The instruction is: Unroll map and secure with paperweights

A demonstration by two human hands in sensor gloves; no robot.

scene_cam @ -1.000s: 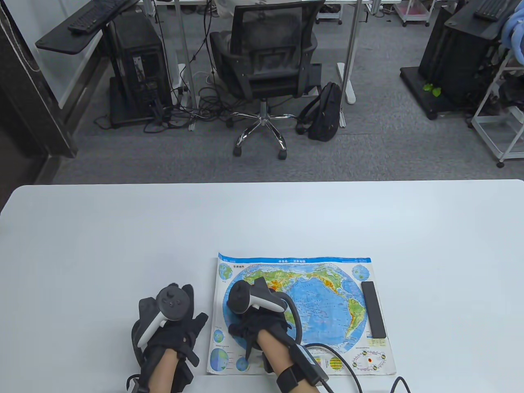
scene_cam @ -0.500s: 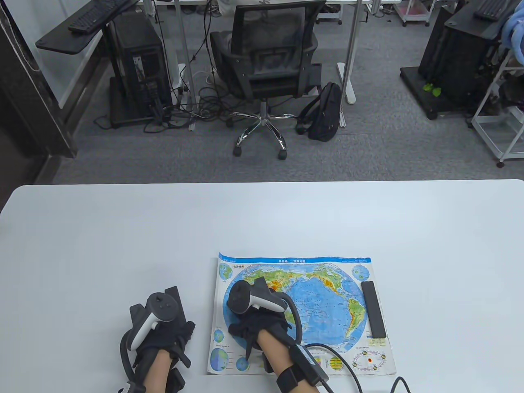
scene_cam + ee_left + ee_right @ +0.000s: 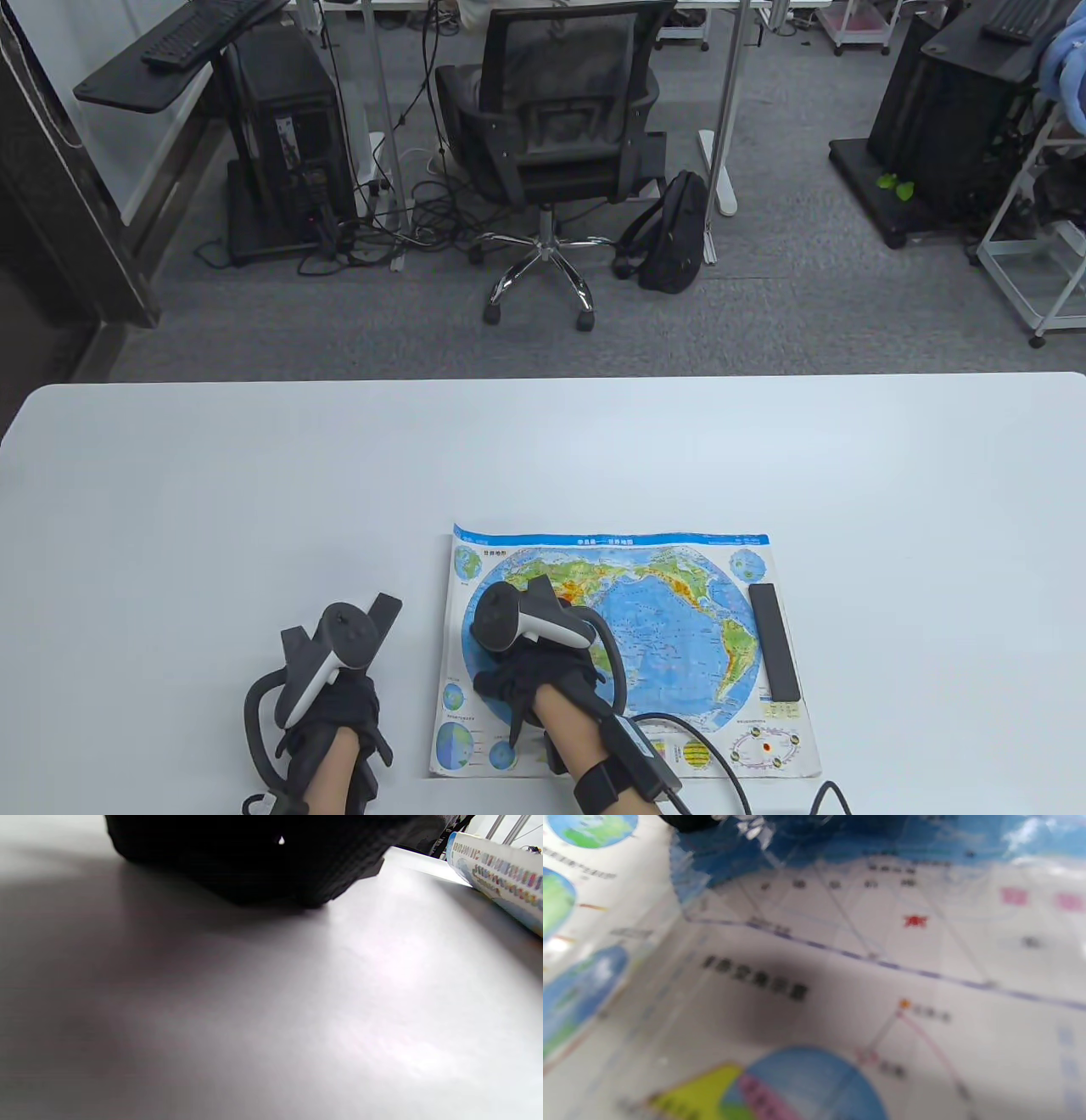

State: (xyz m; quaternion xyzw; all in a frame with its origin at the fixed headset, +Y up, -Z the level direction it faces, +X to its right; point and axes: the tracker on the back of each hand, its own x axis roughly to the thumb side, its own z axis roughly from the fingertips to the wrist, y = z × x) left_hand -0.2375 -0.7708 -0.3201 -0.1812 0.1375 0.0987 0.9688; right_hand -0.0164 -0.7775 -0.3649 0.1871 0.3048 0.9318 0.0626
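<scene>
The world map (image 3: 670, 620) lies unrolled and flat on the white table (image 3: 543, 458). One black bar paperweight (image 3: 774, 641) lies along the map's right edge. My right hand (image 3: 528, 596) rests on the map's left part and presses it down; the tracker hides most of its fingers. The right wrist view shows the map's print (image 3: 840, 984) close up. My left hand (image 3: 372, 635) is on the table left of the map and grips a second black bar paperweight (image 3: 389, 609), whose end sticks out past the tracker. The map's left edge shows slightly raised in the left wrist view (image 3: 496, 878).
The right glove's cable (image 3: 730, 764) crosses the map's near edge. Bare table surface lies all around the map. An office chair (image 3: 551, 127) and a backpack (image 3: 674, 229) stand on the floor beyond the far edge.
My left hand went from lying spread on the table to gripping the black bar, drew back slightly, then tilted the bar's end toward the map. The right hand and map stayed still.
</scene>
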